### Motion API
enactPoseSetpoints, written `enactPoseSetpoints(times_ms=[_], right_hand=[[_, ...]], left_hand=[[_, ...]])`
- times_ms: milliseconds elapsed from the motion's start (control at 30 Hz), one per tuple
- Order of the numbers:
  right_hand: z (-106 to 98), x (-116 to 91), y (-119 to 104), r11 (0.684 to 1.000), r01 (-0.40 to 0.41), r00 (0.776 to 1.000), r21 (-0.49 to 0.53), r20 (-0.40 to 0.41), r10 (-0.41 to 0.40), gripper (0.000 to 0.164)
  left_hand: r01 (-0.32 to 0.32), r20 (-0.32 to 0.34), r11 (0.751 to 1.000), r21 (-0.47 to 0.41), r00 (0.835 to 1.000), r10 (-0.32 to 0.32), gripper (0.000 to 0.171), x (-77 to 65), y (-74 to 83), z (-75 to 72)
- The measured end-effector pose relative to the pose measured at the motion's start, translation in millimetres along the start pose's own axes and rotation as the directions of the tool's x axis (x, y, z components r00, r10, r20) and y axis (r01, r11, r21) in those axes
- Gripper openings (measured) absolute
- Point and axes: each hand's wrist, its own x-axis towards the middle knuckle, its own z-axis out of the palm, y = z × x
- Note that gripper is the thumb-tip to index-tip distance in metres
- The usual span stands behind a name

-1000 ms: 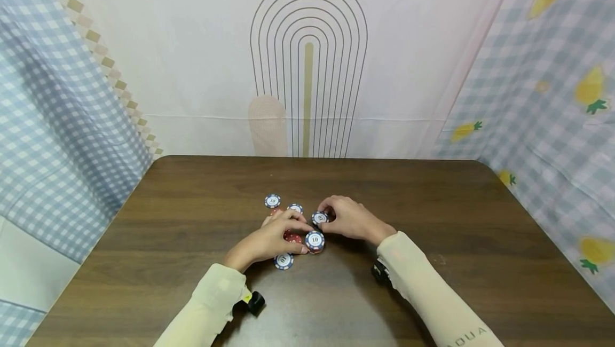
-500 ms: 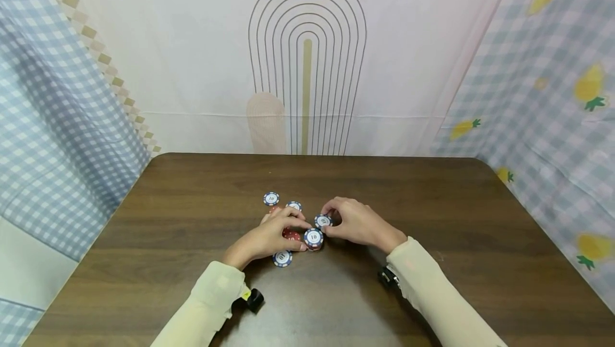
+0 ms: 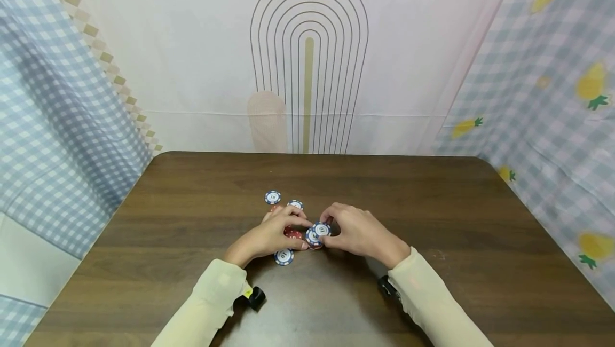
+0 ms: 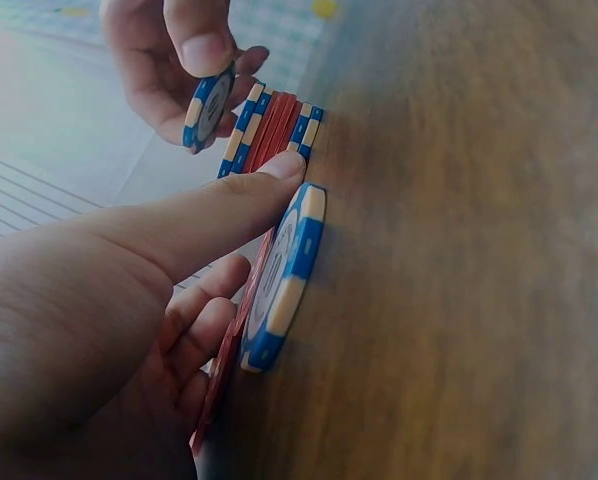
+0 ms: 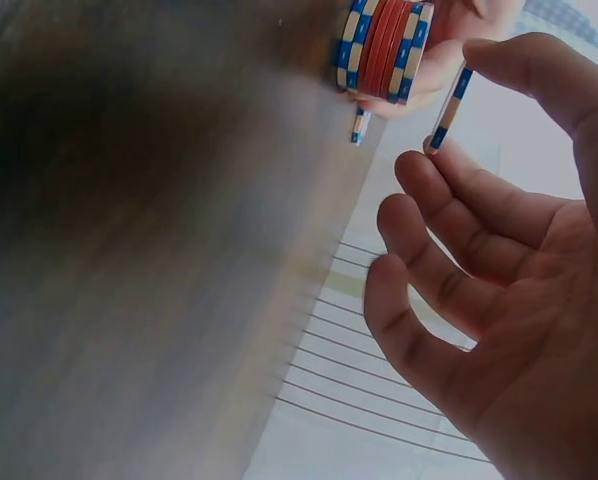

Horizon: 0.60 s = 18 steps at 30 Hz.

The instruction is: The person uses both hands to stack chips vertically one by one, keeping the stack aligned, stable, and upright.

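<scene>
Between thumb and index finger, my right hand [image 3: 362,232] pinches a blue-and-white poker chip [image 3: 323,229]. The chip overlaps the top of a short poker chip stack [image 3: 312,239] in the head view; a gap between them shows in the right wrist view. That stack [image 5: 384,52] has red chips in the middle with blue-and-white ones at both ends. My left hand [image 3: 269,237] holds it from the left, thumb on the near side and index finger on the far side. Under the left palm lie red chips [image 3: 293,235], partly hidden.
Loose blue-and-white chips lie around the left hand: a near chip [image 3: 284,257], a far-left chip [image 3: 273,197] and one behind the fingers [image 3: 295,205]. All rest on a brown wooden table [image 3: 432,197]. A white patterned cloth [image 3: 202,58] hangs behind it.
My right hand has brought its chip leftward and nearer, from beyond the stack to over it. The left hand has kept its place at the stack.
</scene>
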Motion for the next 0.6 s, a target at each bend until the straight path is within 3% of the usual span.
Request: enactPoseSetpoints(times_ms=[600], right_hand=[[16,0,-3,0.997,0.056,0.998,0.044,-0.019,-0.055,0.032]], left_hand=[[-0.003,-0.008,1.000,0.017,1.000,0.004,0.042,1.7,-3.2,-0.1]])
